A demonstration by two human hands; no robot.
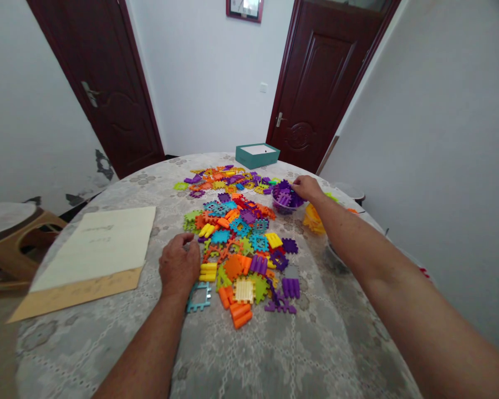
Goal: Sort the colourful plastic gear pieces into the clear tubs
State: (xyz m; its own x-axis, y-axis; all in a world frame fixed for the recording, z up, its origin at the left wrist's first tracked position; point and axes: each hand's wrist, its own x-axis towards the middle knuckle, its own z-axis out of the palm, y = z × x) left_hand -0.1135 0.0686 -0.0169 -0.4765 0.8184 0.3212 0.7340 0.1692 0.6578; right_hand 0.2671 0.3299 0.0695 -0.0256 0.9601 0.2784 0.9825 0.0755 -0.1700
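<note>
Colourful plastic interlocking building pieces lie in a loose heap on the table. My left hand rests on the cloth at the heap's left edge, fingers loosely bent and thumb apart, beside a yellow piece and a light-blue square frame. Further off, my right hand reaches over the right rim of a clear bowl of purple pieces. Its fingers are pinched together at a purple piece there; the fingertips are partly hidden.
Behind lies a second spread of mixed pieces. A green box stands at the table's far edge. Yellow pieces and another clear container sit by my right forearm. A paper sheet lies left; a stool stands beyond.
</note>
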